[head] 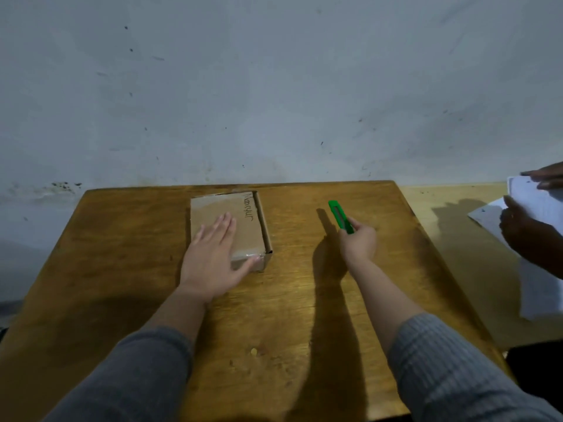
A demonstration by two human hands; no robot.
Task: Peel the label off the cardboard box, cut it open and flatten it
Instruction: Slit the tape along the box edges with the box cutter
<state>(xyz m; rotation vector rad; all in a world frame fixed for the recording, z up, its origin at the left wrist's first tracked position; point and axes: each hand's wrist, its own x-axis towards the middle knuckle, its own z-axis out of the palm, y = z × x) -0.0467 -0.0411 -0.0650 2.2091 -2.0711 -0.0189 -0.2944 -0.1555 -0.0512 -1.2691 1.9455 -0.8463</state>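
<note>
A: What takes up most of the view?

B: A pale, scuffed wall (274,86) fills the upper half. Below it stands a brown wooden desk (289,300), pushed up against that wall, with a lighter surface (457,226) beside it on the right.

A: And where is the cardboard box?

B: The cardboard box (243,220) lies flat on the far left part of the desk, near the wall. It is shut, with dark handwriting along its right edge and clear tape glinting at the near corner.

A: What are the hands doing?

B: The left hand (213,257) rests on the box top, its grip wide, fingers straight and flat on the cardboard, thumb reaching along the near edge. The right hand (358,242) is well apart from the box, to the right, its grip closed around the near end of a green utility knife (339,216). The knife points away toward the wall. Both arms wear grey ribbed sleeves (451,370).

A: Anything else?

B: At the far right edge another person's hands (530,229) hold white papers (536,208) over the lighter surface.
</note>
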